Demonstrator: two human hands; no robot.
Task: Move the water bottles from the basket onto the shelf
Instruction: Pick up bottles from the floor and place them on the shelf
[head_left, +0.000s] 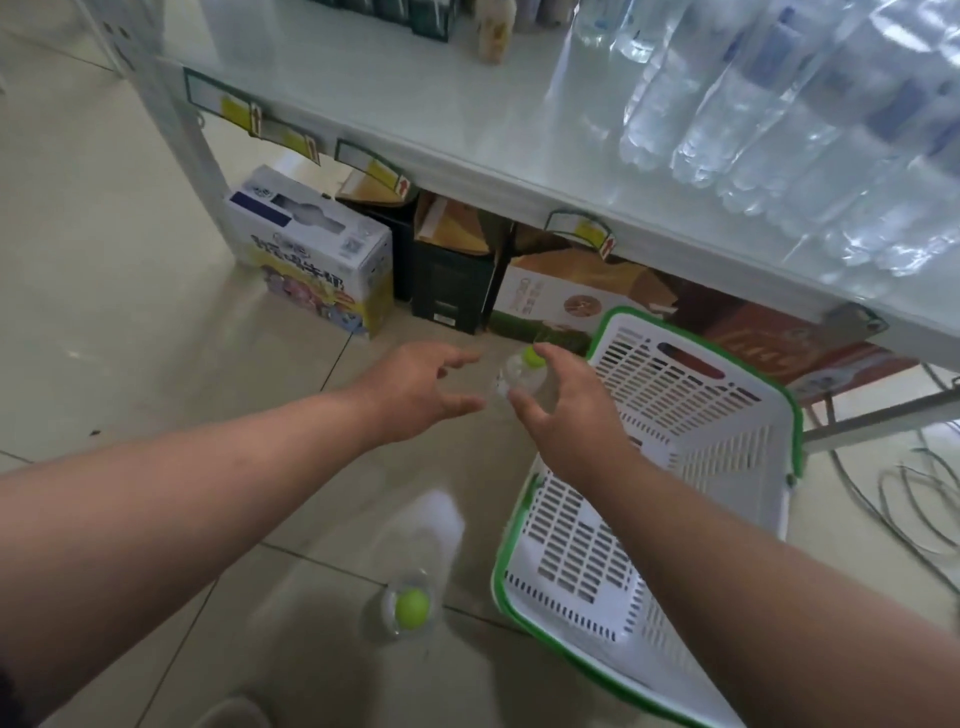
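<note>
A clear water bottle with a green cap (519, 376) sits right between the two hands, out over the tiled floor (130, 312) and just left of the basket. The right hand (563, 410) has it: fingers curled over the top near the cap, thumb down the near side, gripping the bottle's shoulder. The left hand (421, 387) is just beside it, fingers spread and relaxed, reaching toward the bottle but holding nothing; whether a fingertip touches the plastic is too blurred to call.

Down near the bottom of the view, a second green-capped bottle (413, 587) stands on the floor, seen from above, well blurred, just left of the basket's near corner.

The white basket with green rim (675, 415) rests on the floor at the right, tipped so its slotted walls face up; no bottles show inside it.

Above, the pale shelf (415, 104) runs across the top, with a row of clear water bottles (779, 130) already standing on its right part. Price tags (371, 166) hang along its front edge.

Under the shelf, a white carton with colourful print (311, 249) stands at the left, with dark green and brown cardboard boxes (452, 270) beside it. Loose cables (909, 499) lie on the floor at far right.
</note>
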